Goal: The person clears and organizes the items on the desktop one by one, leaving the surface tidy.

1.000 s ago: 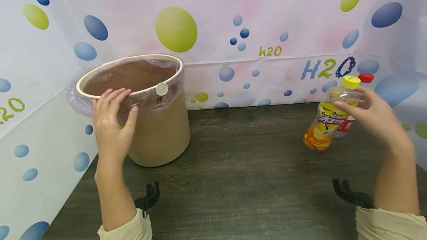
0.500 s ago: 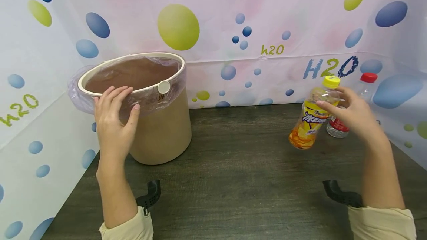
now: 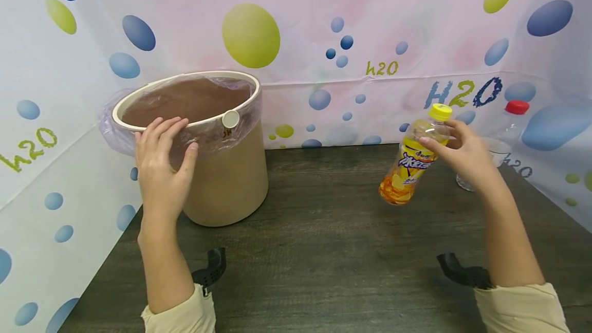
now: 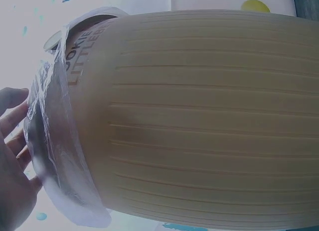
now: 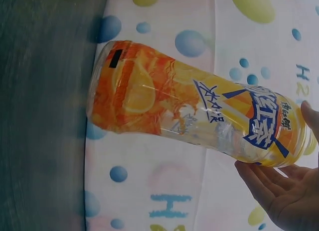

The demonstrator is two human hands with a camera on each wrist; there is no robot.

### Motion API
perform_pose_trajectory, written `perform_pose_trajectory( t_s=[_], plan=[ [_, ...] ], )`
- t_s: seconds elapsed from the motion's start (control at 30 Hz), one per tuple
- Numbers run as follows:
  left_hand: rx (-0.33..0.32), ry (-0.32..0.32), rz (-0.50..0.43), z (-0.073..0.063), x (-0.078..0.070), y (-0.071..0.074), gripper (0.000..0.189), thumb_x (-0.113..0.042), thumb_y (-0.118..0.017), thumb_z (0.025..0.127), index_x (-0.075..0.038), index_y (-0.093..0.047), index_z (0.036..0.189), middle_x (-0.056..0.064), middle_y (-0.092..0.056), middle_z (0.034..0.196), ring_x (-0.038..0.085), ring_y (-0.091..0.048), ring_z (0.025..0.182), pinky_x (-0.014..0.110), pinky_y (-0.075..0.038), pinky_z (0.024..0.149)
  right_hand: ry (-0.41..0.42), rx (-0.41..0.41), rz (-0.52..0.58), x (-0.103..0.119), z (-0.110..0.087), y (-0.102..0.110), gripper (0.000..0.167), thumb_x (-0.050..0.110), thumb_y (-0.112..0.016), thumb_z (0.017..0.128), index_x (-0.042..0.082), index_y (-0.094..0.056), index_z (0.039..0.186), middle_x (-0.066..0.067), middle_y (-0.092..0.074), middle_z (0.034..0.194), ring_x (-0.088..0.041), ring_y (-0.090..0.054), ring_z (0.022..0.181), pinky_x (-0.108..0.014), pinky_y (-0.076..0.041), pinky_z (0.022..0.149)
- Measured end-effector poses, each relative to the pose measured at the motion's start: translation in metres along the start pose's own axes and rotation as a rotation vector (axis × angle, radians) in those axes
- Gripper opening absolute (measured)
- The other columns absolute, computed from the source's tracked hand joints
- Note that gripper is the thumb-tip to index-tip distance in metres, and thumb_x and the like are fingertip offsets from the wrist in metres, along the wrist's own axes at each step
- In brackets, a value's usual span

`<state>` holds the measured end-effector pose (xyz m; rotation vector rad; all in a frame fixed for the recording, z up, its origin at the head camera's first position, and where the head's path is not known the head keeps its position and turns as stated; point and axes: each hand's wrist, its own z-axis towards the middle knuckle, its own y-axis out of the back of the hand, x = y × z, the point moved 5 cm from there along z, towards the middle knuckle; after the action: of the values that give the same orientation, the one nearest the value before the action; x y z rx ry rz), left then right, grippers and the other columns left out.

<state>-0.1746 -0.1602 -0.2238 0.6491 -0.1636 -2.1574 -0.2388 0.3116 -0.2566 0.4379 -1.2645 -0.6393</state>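
My right hand (image 3: 467, 155) grips a plastic drink bottle (image 3: 411, 161) round its upper part. The bottle has a yellow cap and a yellow and orange label, and it tilts with its base toward the left, raised over the table. In the right wrist view the label of the bottle (image 5: 199, 106) faces the camera, and thumb and fingers lie on opposite sides near its top. At the left, my left hand (image 3: 164, 168) rests with extended fingers on the near rim of a beige trash bin (image 3: 226, 184). A translucent bag (image 4: 60, 156) lines the bin and folds over its rim.
Behind my right hand stands a clear bottle (image 3: 509, 127) with a red cap, partly hidden by the hand. A dark wood-grain table (image 3: 324, 240) bears everything. Printed sheeting (image 3: 300, 30) with dots walls the back and sides.
My right hand has carried the yellow-capped bottle leftward, away from the red-capped bottle, which shows more now. My left hand stays at the bin's rim. The head view has shifted slightly.
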Motion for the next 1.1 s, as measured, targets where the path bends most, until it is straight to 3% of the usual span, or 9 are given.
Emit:
perform_pose_trajectory(
  t_s=[0.43, 0.67, 1.1],
  plan=[
    [-0.001, -0.003, -0.003, 0.001, -0.001, -0.001, 0.036, -0.007, -0.063, 0.084, -0.001, -0.059, 0.119, 0.012, -0.054, 0.124, 0.023, -0.032, 0.127, 0.035, -0.002, 0.109, 0.011, 0.010, 0.177, 0.012, 0.003, -0.023, 0.078, 0.043, -0.055, 0.088, 0.006, -0.019, 0.145, -0.023, -0.028, 0.143, -0.041, -0.034, 0.124, -0.059, -0.031, 0.095],
    [-0.010, -0.006, 0.000, 0.000, -0.001, 0.000, 0.036, -0.008, -0.062, 0.084, -0.001, -0.060, 0.118, 0.012, -0.054, 0.123, 0.023, -0.033, 0.127, 0.036, -0.002, 0.109, 0.023, 0.042, 0.219, 0.021, 0.008, -0.037, 0.077, 0.043, -0.055, 0.088, 0.009, -0.018, 0.146, -0.020, -0.028, 0.144, -0.038, -0.034, 0.125, -0.056, -0.032, 0.096],
    [-0.020, -0.012, -0.006, 0.000, -0.001, 0.000, 0.035, -0.009, -0.063, 0.084, -0.001, -0.060, 0.118, 0.011, -0.055, 0.123, 0.023, -0.034, 0.127, 0.036, -0.003, 0.109, 0.109, 0.008, 0.349, 0.065, 0.025, -0.054, 0.071, 0.040, -0.060, 0.086, 0.007, -0.031, 0.141, -0.014, -0.042, 0.134, -0.026, -0.046, 0.116, -0.036, -0.044, 0.089]
  ],
)
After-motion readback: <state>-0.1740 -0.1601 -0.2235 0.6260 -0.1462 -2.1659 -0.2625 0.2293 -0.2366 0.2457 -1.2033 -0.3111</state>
